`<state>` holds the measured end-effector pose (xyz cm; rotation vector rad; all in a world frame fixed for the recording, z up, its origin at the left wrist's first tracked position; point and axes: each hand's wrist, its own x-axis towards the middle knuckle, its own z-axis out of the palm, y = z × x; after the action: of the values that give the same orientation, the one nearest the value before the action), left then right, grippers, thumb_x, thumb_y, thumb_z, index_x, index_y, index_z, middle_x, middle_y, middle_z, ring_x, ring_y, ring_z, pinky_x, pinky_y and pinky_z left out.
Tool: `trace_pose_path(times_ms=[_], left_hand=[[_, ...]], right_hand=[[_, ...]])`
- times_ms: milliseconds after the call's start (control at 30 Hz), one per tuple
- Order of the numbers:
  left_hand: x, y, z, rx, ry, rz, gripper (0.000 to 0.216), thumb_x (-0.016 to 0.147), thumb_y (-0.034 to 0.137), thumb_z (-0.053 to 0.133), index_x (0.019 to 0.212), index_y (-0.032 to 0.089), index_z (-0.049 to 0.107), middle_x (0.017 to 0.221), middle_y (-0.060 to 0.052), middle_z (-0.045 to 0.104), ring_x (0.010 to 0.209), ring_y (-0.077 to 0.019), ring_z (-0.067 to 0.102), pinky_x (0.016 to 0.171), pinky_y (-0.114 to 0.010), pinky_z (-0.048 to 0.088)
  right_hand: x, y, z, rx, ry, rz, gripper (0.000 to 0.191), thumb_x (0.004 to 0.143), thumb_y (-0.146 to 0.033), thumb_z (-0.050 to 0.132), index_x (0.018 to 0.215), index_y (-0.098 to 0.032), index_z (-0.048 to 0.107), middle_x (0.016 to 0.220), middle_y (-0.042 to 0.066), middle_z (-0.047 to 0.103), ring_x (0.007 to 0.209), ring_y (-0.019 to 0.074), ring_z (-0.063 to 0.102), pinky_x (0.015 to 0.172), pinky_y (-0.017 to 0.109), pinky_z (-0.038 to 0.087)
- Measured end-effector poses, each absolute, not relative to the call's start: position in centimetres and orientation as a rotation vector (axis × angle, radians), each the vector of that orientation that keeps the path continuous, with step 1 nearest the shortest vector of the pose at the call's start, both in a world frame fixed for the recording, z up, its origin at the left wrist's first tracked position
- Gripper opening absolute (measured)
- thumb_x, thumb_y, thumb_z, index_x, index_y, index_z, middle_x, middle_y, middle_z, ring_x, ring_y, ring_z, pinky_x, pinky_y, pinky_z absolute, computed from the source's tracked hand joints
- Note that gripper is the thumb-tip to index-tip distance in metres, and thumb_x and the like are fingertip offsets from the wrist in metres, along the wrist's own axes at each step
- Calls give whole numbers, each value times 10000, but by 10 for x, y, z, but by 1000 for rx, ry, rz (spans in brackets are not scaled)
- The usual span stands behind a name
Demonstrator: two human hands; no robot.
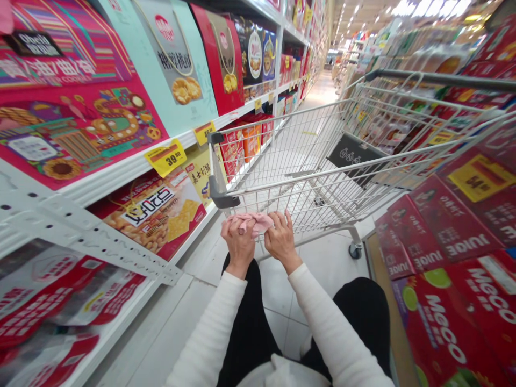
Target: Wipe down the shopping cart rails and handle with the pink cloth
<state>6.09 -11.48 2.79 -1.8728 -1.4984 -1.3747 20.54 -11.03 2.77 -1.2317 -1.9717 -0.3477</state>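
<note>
A crumpled pink cloth [262,222] is bunched between my two hands, against the wire side of a shopping cart [314,203]. My left hand [239,246] is closed, its fingers pressed over the left part of the cloth. At the cloth's right end, my right hand [282,239] has its fingers curled over the edge, close to the cart's wires. Whether the fingers also hook the wire is hidden. Just above my left hand sits the cart's grey corner bumper [224,198]. The cart's basket shows no goods inside.
On the left, a white shelf [133,174] carries boxed gift packs [86,118] with yellow price tags. Stacked red drink cartons [447,322] stand close on the right. A cart caster [355,251] rests on the tiled floor [322,269]. An aisle runs away beyond the cart.
</note>
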Motion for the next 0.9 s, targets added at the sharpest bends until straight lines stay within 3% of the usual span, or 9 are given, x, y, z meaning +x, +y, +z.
trace_pose_path(times_ms=[233, 400, 533, 733, 900], left_hand=[[75, -108, 79, -1581, -1449, -1531, 241, 922, 218, 558, 1089, 263, 726, 1130, -97, 435, 1200, -287, 377, 1105, -491, 328], [73, -112, 39, -1843, -1532, -1332, 187, 899, 212, 612, 1025, 275, 737, 1107, -94, 482, 1208, -290, 365, 1103, -478, 313], [55, -130, 9, -1852, -1542, -1323, 176, 932, 222, 561, 982, 259, 726, 1093, -94, 483, 1177, -276, 392, 1061, -460, 350], [42, -121, 49, -1519, -1686, -1632, 234, 951, 382, 509, 1007, 215, 662, 1125, -108, 453, 1177, -291, 407, 1080, -512, 346], [46, -119, 48, -1679, -1456, -1715, 185, 961, 375, 495, 1007, 228, 595, 1062, -83, 505, 1099, -258, 460, 1022, -466, 386]], right_hand=[[205, -112, 23, -1254, -1980, -299, 502, 846, -128, 525, 1342, -186, 575, 1354, 123, 602, 1355, 269, 457, 1248, 568, 223], [203, -110, 19, -1257, -1962, -289, 410, 850, -128, 512, 1240, -166, 635, 1320, 138, 628, 1367, 271, 457, 1252, 574, 217], [205, -110, 18, -1241, -1970, -278, 459, 857, -143, 525, 1306, -187, 609, 1348, 120, 616, 1383, 262, 451, 1259, 555, 205], [200, -114, 20, -1267, -1914, -311, 464, 828, -123, 532, 1280, -190, 611, 1307, 113, 620, 1352, 261, 473, 1255, 559, 213], [197, -116, 18, -1263, -1878, -309, 448, 817, -122, 539, 1253, -189, 616, 1275, 112, 632, 1336, 261, 483, 1258, 556, 212]])
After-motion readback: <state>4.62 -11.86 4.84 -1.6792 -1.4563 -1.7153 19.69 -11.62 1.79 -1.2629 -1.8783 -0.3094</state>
